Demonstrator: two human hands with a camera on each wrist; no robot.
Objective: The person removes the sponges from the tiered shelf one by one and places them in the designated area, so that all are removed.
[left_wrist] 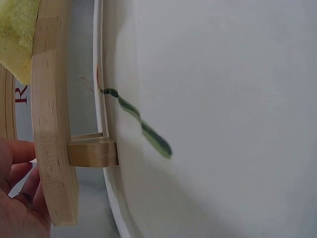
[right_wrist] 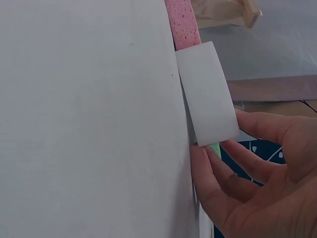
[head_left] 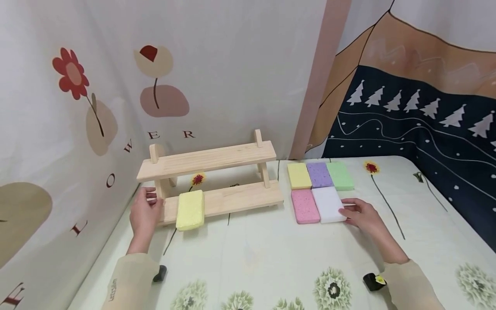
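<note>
A two-tier wooden shelf stands at the left of the table. My left hand grips the left end of its lower board; in the left wrist view the fingers are partly hidden behind the board. A yellow sponge lies on that board near its left end, jutting over the front edge. To the right, my right hand pinches the right edge of a white sponge. The right wrist view shows this white sponge slightly tilted, with thumb and fingers at its end.
Beside the white sponge lies a pink sponge. Behind them sit a yellow sponge, a purple sponge and a green sponge in a row. Printed curtains hang behind the flower-patterned tablecloth.
</note>
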